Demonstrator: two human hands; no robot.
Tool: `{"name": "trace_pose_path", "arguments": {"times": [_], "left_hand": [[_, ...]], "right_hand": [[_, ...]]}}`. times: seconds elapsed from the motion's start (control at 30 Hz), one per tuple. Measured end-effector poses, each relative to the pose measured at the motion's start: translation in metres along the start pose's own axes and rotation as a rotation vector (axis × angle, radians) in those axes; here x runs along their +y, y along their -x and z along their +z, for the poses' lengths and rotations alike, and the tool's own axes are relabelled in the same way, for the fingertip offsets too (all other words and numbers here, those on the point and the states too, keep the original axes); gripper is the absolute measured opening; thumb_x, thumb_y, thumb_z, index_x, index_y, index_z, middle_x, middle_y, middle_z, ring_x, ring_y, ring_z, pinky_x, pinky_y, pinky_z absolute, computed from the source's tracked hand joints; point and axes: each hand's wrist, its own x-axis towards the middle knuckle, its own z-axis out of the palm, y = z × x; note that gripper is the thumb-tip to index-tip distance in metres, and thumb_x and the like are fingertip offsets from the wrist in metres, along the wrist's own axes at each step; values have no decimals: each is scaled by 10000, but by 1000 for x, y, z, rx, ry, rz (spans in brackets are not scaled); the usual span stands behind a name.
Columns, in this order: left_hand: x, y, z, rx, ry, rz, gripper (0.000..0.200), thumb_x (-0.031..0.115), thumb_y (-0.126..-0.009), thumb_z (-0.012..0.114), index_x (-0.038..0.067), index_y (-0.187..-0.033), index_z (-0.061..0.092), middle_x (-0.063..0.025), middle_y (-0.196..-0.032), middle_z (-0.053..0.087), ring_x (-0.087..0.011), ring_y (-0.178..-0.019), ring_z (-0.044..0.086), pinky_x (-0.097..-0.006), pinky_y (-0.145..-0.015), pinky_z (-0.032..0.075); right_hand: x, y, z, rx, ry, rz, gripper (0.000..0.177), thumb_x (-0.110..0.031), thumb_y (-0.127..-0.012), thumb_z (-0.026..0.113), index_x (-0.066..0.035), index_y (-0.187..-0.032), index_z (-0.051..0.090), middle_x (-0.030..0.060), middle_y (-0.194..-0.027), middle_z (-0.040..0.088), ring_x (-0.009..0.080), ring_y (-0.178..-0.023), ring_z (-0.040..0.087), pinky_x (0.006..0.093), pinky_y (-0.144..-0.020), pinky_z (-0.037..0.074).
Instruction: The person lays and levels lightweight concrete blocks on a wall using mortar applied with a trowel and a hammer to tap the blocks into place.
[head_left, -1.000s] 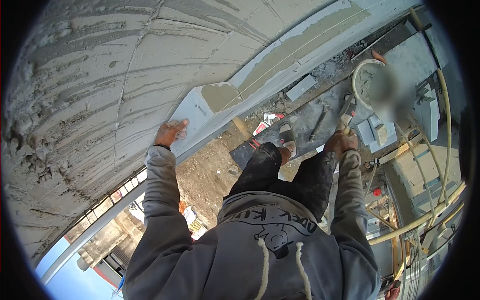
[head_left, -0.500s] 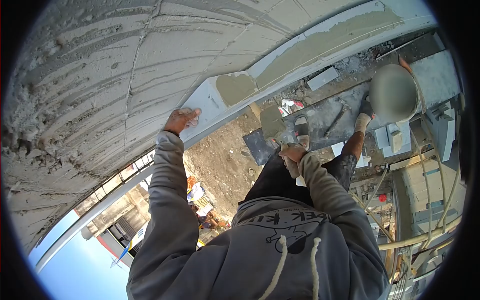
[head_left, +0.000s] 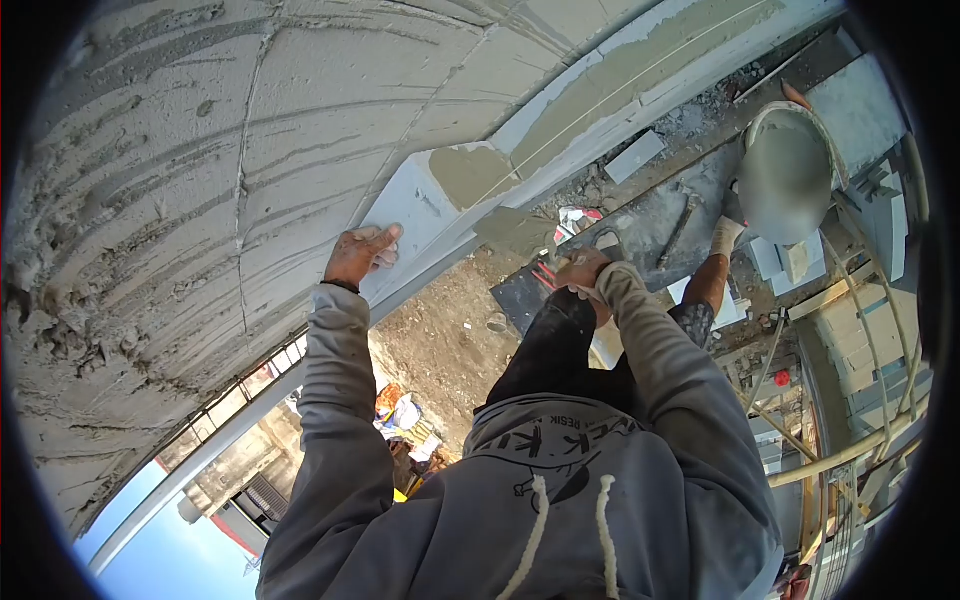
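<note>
The left hand (head_left: 360, 258) is at the pale grey, smooth-faced block (head_left: 412, 205), left of the frame's centre. Its fingers are part-bent against the block; whether they pinch it cannot be told. The right hand (head_left: 582, 272), near the centre, is closed around the handle of a flat, mortar-coated trowel (head_left: 522, 232). The blade lies just beside the block's lower edge. A grey-brown mortar patch (head_left: 470, 175) covers part of the block.

Probable faults:
- Block displacement: caused by uneven pressure from the left hand or a knock from the blade.
- Mortar loss: caused by tilting the blade over the drop.
- Line deflection: caused by blade contact with the thin white string (head_left: 570, 128).

Markings: the grey hooded top (head_left: 560, 440) carries dark lettering, of which "RESIK" is legible; the rest is partly folded. Print on the red-and-white packet (head_left: 575, 222) is too small to read.
</note>
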Motion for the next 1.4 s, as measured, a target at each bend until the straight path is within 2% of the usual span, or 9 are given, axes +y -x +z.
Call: {"name": "trace_pose_path", "arguments": {"times": [0.07,0.13,0.33,0.4,0.47,0.53,0.67,0.93,1.4], "left_hand": [[2,0,1,7,9,17,480,555,-704,662,77,-702,615,-34,-654,618,-120,-623,567,-252,-603,425],[-1,3,3,9,19,19,481,558,-703,662,78,-703,616,-35,-652,617,-121,-620,566,-253,-598,423],[-5,0,3,27,7,27,474,553,-703,664,83,-689,615,-35,-648,615,-118,-619,565,-262,-575,411],[-5,0,3,32,26,23,469,546,-700,670,82,-685,612,-33,-643,613,-116,-623,566,-263,-572,407],[-6,1,5,42,39,22,466,543,-696,676,82,-684,611,-32,-637,610,-116,-616,565,-261,-570,404],[-6,0,5,60,52,23,464,540,-691,681,81,-683,610,-32,-631,608,-117,-609,564,-259,-569,402],[-12,0,4,57,75,59,498,541,-695,683,46,-725,633,-59,-639,618,-119,-561,538,-241,-526,381],[-7,0,4,59,75,51,498,541,-697,681,46,-701,624,-62,-643,624,-123,-572,558,-250,-512,374],[-4,2,5,62,106,61,469,496,-692,716,33,-706,640,-68,-647,622,-129,-555,558,-243,-532,420]], "right_hand": [[-3,12,-9,-26,122,-50,589,-263,-593,736,-6,-1089,549,120,-753,624,221,-564,573,339,-555,468],[7,28,-2,269,-145,-86,435,-246,-623,705,12,-962,620,144,-726,618,236,-782,600,352,-743,459],[50,31,0,178,-74,-126,600,-355,-658,690,8,-1117,553,124,-776,647,253,-749,624,345,-671,485],[59,44,7,670,409,-304,536,-340,-690,675,-29,-1105,544,156,-783,634,298,-760,620,366,-668,485],[51,71,9,673,378,-233,438,-298,-715,658,-63,-1061,530,185,-795,605,348,-758,600,393,-673,481],[49,89,13,961,386,-485,389,-274,-717,646,-66,-1019,515,187,-806,591,371,-741,587,421,-668,473],[64,80,11,731,116,-486,364,-208,-681,635,-44,-978,504,189,-817,570,378,-765,577,414,-658,461],[36,77,19,640,215,-417,480,-250,-709,633,0,-1089,477,205,-922,600,372,-883,588,421,-740,465],[-21,84,56,723,434,-424,378,-203,-711,584,-18,-1007,441,177,-749,594,366,-744,597,446,-666,478]]}}
